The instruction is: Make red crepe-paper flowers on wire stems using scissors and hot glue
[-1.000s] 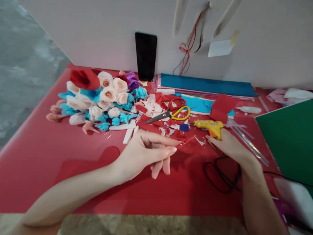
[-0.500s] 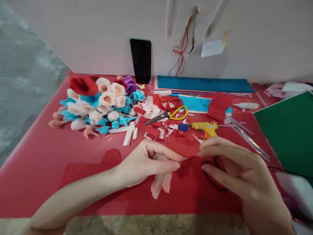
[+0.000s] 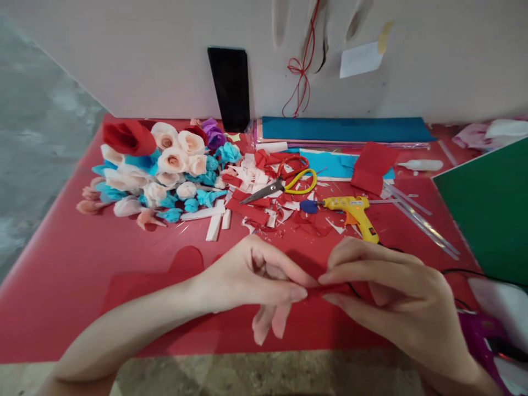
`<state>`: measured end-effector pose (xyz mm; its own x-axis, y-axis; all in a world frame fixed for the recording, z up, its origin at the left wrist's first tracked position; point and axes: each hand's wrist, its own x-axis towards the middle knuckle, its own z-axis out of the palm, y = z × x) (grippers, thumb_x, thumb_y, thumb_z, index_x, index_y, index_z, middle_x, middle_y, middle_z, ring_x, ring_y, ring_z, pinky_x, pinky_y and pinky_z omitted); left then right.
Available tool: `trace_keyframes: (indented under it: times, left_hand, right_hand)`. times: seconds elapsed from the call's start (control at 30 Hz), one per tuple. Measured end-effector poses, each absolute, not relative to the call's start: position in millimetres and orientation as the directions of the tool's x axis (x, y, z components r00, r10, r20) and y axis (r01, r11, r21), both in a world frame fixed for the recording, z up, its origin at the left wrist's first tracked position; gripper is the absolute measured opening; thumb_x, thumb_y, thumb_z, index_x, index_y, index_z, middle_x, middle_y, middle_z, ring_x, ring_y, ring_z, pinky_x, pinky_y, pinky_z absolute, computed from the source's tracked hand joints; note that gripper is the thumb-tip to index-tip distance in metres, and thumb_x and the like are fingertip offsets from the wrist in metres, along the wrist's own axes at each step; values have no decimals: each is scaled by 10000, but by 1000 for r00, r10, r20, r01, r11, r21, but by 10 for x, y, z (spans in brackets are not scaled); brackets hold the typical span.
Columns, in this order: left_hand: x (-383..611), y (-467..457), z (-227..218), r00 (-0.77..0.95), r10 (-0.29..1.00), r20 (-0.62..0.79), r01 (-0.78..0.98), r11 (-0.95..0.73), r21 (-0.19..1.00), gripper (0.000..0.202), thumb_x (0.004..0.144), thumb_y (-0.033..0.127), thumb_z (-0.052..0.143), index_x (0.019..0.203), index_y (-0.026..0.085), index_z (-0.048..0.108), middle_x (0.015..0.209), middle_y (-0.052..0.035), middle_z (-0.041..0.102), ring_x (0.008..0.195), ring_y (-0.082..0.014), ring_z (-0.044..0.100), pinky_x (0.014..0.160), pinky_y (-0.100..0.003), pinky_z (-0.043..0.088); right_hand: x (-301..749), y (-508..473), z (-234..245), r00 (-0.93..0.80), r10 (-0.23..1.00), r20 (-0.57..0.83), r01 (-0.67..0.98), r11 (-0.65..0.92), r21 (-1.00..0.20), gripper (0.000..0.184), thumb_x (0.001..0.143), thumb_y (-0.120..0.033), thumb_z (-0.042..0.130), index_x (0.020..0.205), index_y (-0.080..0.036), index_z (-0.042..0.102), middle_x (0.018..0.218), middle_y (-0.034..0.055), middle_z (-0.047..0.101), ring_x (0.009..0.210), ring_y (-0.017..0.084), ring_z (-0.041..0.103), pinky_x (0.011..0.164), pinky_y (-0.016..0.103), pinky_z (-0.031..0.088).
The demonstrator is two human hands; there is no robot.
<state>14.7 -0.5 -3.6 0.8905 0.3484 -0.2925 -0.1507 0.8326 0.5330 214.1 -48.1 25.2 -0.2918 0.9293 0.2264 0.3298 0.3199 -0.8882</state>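
A small piece of red crepe paper [image 3: 336, 288] is stretched between my hands above the front of the table. My left hand [image 3: 251, 278] pinches its left end between thumb and forefinger, the other fingers hanging loosely below. On the other end, the fingers and thumb of my right hand [image 3: 400, 291] close around the paper, which they partly cover. Under my left forearm lies a flat red paper piece with a rounded end [image 3: 187, 261]. Just beyond my right hand rests a yellow hot glue gun [image 3: 350, 206] with a blue nozzle cover.
Paper flowers [image 3: 165, 170] are heaped at the back left. Scissors [image 3: 284, 184] lie on red and white scraps [image 3: 256, 212]. A phone [image 3: 231, 88] leans on the white wall. Clear glue sticks [image 3: 424, 228] and a green board [image 3: 490, 209] are at right, blue paper [image 3: 342, 129] at the back.
My right hand has come nearer my left, and its thumb and fingers have drawn closer together on the red paper. More of the glue gun's handle shows now. The view has shifted slightly.
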Motion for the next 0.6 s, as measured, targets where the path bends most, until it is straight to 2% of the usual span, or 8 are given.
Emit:
trace_keyframes:
  times: [0.1, 0.2, 0.37, 0.6]
  left_hand:
    - [150, -6, -39, 890, 346, -297, -150, 837, 525, 117, 777, 142, 652, 870, 123, 721, 505, -35, 688, 308, -94, 579, 278, -78, 382]
    - [150, 7, -29, 881, 335, -334, -122, 844, 522, 116, 763, 159, 669, 853, 111, 724, 517, -44, 693, 302, -95, 575, 305, -91, 425]
    - [152, 37, -11, 883, 309, -354, -101, 861, 499, 131, 755, 165, 678, 871, 136, 731, 518, -35, 695, 318, -95, 589, 333, -90, 454]
    - [170, 23, -18, 891, 291, -349, -104, 879, 466, 142, 745, 167, 684, 874, 128, 731, 498, -29, 684, 291, -97, 569, 319, -105, 457]
  right_hand:
    - [2149, -486, 246, -291, 930, 223, 326, 315, -891, 183, 737, -58, 673, 848, -204, 672, 794, -10, 614, 680, 74, 610, 614, 138, 512]
    - [2159, -491, 229, -301, 927, 223, 324, 320, -890, 173, 745, -68, 675, 859, -199, 667, 806, -7, 608, 699, 77, 613, 627, 148, 513]
    - [2172, -484, 240, -315, 913, 260, 360, 369, -857, 168, 753, -58, 664, 851, -195, 663, 801, -6, 599, 700, 74, 610, 617, 145, 506]
    - [2192, -483, 224, -332, 886, 323, 343, 433, -834, 246, 752, -44, 650, 927, -215, 680, 791, 10, 620, 710, 120, 599, 635, 247, 518]
